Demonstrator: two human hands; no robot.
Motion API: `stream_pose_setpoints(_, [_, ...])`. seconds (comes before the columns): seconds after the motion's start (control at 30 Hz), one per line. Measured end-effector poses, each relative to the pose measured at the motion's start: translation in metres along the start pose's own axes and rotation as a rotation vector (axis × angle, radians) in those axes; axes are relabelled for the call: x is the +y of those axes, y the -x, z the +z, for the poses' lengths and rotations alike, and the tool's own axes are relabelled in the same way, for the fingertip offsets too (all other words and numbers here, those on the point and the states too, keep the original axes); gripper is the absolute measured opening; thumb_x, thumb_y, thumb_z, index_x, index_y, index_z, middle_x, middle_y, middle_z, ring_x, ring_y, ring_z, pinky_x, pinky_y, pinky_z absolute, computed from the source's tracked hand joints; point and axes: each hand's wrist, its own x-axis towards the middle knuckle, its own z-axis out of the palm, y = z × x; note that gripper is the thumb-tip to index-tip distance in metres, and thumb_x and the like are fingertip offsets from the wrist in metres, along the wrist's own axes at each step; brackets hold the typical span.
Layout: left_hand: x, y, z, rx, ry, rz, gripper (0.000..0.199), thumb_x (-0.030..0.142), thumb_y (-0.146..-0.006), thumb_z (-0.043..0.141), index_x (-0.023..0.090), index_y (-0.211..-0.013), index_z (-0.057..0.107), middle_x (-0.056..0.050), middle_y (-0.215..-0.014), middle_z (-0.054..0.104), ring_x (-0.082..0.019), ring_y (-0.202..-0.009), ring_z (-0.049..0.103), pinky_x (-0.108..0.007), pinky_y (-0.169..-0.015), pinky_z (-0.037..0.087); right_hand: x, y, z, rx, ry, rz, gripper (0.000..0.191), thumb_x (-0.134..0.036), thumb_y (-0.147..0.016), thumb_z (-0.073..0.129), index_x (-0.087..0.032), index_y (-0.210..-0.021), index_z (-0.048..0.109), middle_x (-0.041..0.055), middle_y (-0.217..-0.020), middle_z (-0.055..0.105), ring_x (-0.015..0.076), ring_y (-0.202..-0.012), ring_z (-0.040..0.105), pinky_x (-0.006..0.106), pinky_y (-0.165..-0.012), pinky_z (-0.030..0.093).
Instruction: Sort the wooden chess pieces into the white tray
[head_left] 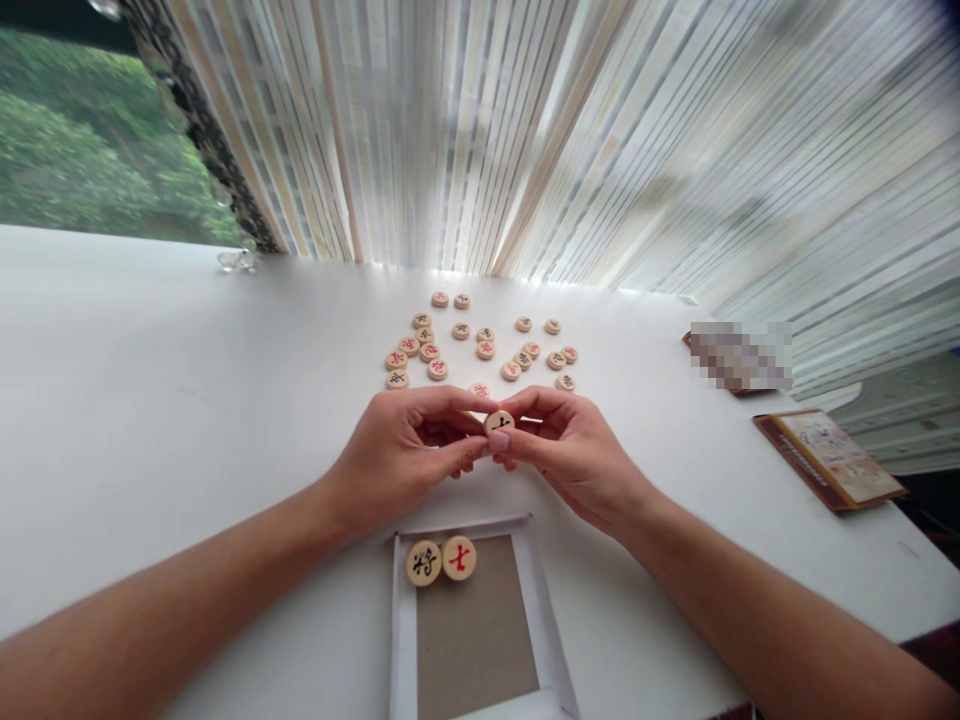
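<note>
Between my two hands is a round wooden Chinese chess piece [498,423] with a black character facing me. My left hand [409,435] pinches its left side between thumb and fingers. On the other side my right hand [566,445] grips it, the thumb lying over the lower face. Below the hands sits a shallow white box [551,640] with a grey-brown bottom. In its upper left corner two pieces lie side by side: a black-lettered piece [424,564] and a red-lettered piece [459,558]. Beyond my hands, several more chess pieces [438,369] are scattered.
The white table [187,400] carries everything. At the right edge lie a brown booklet or package [829,455] and another flat item [731,360], partly blurred out. A striped curtain [450,130] hangs behind the table, and small clear glass-like beads [238,261] rest at the back left.
</note>
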Motion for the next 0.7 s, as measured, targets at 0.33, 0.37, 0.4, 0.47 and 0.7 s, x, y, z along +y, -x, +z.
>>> stream_pose_setpoints(0.33, [0.0016,0.0017,0.0004,-0.068,-0.007,0.06,0.02,0.019,-0.09,0.083,0.012,-0.108,0.079,-0.01,-0.089,0.086,-0.022,-0.082,0.085,-0.025,-0.072,0.068,-0.0022,0.0018,0.002,0.005,0.079,-0.055,0.035,-0.038,-0.062,0.104,-0.017,-0.076,0.08,0.0023,-0.065,0.075,0.0142,-0.058,0.067,0.027,-0.057,0.056])
stream_pose_setpoints(0.37, [0.0019,0.0017,0.0004,-0.07,-0.001,0.06,0.02,0.019,-0.089,0.083,0.012,-0.107,0.079,-0.009,-0.089,0.086,-0.022,-0.083,0.085,-0.025,-0.073,0.069,-0.0026,0.002,0.0019,0.001,0.085,-0.064,0.035,-0.039,-0.063,0.104,-0.017,-0.077,0.08,0.0027,-0.066,0.076,0.0143,-0.059,0.068,0.027,-0.057,0.057])
stream_pose_setpoints(0.4, [0.0022,0.0018,0.0004,-0.07,0.008,0.059,0.02,0.019,-0.089,0.084,0.012,-0.106,0.079,-0.009,-0.089,0.086,-0.022,-0.083,0.085,-0.025,-0.073,0.068,-0.003,0.0021,0.0018,-0.005,0.091,-0.072,0.034,-0.039,-0.064,0.103,-0.017,-0.077,0.081,0.0033,-0.067,0.077,0.0145,-0.059,0.068,0.027,-0.058,0.058])
stream_pose_setpoints(0.47, [0.0027,0.0019,0.0003,-0.063,0.03,0.054,0.018,0.018,-0.088,0.085,0.012,-0.104,0.079,-0.009,-0.087,0.085,-0.021,-0.081,0.084,-0.023,-0.069,0.067,-0.0037,0.0024,0.0015,-0.014,0.101,-0.085,0.034,-0.039,-0.065,0.103,-0.017,-0.08,0.083,0.0043,-0.069,0.078,0.0151,-0.06,0.07,0.028,-0.059,0.06])
stream_pose_setpoints(0.7, [0.0037,0.0011,0.0007,-0.002,0.036,-0.002,0.017,0.017,-0.086,0.086,0.013,-0.1,0.077,-0.007,-0.081,0.084,-0.018,-0.071,0.081,-0.019,-0.059,0.061,-0.0077,0.0039,0.0006,-0.034,0.188,-0.128,0.036,-0.045,-0.069,0.101,-0.018,-0.088,0.086,0.0065,-0.075,0.08,0.0191,-0.066,0.074,0.033,-0.064,0.065])
